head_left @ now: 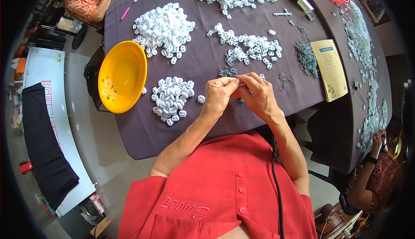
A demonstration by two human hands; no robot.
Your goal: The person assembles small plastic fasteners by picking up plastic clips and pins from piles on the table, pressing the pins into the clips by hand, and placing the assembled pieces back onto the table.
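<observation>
My left hand (pixel 218 94) and my right hand (pixel 258 97) meet over the near edge of the cloth-covered table, fingertips pinched together. What the left fingers grip is hidden. A bit of a small white plastic piece shows at the right fingertips. Just beyond my hands lies a little heap of grey screw-like bits (pixel 228 72). Left of them is a pile of white oval plastic pieces (pixel 172 99) with dark holes, and a single white piece (pixel 201 99) lies apart. A scattered group of similar white pieces (pixel 255 45) spreads farther back.
A yellow bowl (pixel 134 72) stands at the table's left edge. Larger white piles (pixel 162 29) lie behind. To the right are more grey bits (pixel 306 59) and a tan paper packet (pixel 330 72). Other people sit at the far left and at the right-hand table (pixel 346 122).
</observation>
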